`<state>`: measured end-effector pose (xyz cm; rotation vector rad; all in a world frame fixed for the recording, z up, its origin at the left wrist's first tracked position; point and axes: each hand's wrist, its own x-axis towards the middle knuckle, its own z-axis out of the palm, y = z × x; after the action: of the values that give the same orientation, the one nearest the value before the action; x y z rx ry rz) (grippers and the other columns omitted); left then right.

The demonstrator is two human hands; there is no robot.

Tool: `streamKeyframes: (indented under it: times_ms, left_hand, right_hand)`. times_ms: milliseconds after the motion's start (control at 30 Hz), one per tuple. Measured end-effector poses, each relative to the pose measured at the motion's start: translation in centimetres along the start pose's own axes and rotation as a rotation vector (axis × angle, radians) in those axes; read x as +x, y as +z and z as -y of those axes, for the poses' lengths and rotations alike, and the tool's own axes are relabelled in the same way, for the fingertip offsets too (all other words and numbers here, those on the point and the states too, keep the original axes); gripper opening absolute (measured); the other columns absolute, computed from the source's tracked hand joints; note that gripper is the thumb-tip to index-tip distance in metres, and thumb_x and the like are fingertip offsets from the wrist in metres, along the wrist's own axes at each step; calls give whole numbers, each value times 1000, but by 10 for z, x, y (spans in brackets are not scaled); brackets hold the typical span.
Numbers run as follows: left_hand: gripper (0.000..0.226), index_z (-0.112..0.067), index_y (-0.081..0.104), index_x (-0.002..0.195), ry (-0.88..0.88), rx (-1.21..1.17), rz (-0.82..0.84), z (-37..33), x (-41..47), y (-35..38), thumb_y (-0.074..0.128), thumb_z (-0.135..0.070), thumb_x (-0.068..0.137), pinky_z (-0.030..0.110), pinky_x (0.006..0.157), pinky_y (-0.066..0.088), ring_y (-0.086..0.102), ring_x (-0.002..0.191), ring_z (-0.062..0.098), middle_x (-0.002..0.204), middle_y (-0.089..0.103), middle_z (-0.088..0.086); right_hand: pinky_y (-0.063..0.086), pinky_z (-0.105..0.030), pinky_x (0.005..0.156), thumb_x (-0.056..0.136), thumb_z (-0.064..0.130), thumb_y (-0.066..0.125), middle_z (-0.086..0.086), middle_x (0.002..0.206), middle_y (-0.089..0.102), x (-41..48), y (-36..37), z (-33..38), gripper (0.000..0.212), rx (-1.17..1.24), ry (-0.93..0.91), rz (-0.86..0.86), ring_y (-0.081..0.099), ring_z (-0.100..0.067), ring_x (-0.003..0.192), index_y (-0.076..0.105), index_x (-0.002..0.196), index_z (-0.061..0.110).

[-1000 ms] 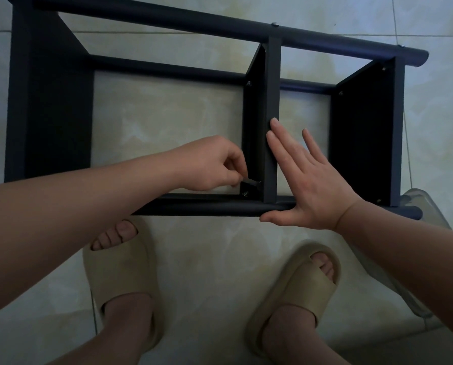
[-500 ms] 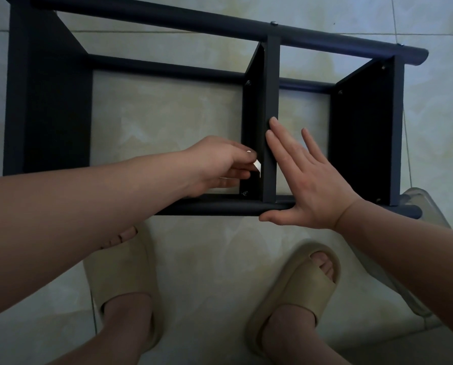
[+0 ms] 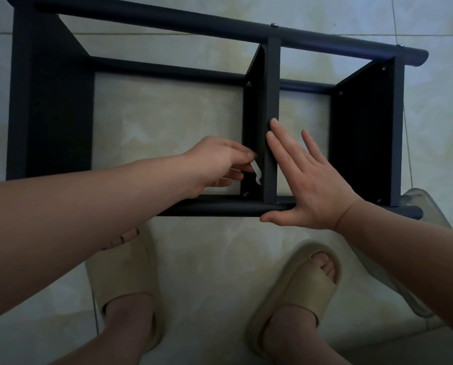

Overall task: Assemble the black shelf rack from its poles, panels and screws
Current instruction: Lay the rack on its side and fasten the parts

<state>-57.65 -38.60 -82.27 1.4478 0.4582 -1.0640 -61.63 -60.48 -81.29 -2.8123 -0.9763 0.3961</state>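
The black shelf rack (image 3: 167, 22) lies on its side on the tiled floor, with poles running left to right and three panels standing between them. My right hand (image 3: 307, 183) lies flat with straight fingers against the middle panel (image 3: 272, 101), its thumb along the near pole (image 3: 220, 208). My left hand (image 3: 217, 164) reaches in left of that panel and pinches a small flat silver wrench (image 3: 256, 173). The wrench hangs just above a screw (image 3: 245, 194) at the panel's lower corner. More screw heads show at the panels' other corners.
My two feet in beige slides (image 3: 125, 280) stand on the tiles just in front of the rack. A clear plastic object (image 3: 425, 206) lies at the rack's right end, partly behind my right forearm. Pale marble-look tile surrounds the rack.
My left hand has lifted from the screw at the panel's lower corner, and the silver wrench now shows in its fingers. My right hand has stayed flat on the middle panel.
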Motion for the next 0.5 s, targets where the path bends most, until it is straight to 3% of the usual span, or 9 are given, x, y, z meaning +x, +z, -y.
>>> streamKeyframes:
  times_ms: [500]
  left_hand:
    - [11,-15,70,89,-12,11,80,-1,3,5,67,-24,95,20,64,47,65,66,4,76,75,-5]
  right_hand:
    - [9,-57,126,82,86,45,-19,169,-1,0,0,0,124,-3,2,6,4,-27,158,6,160,-2]
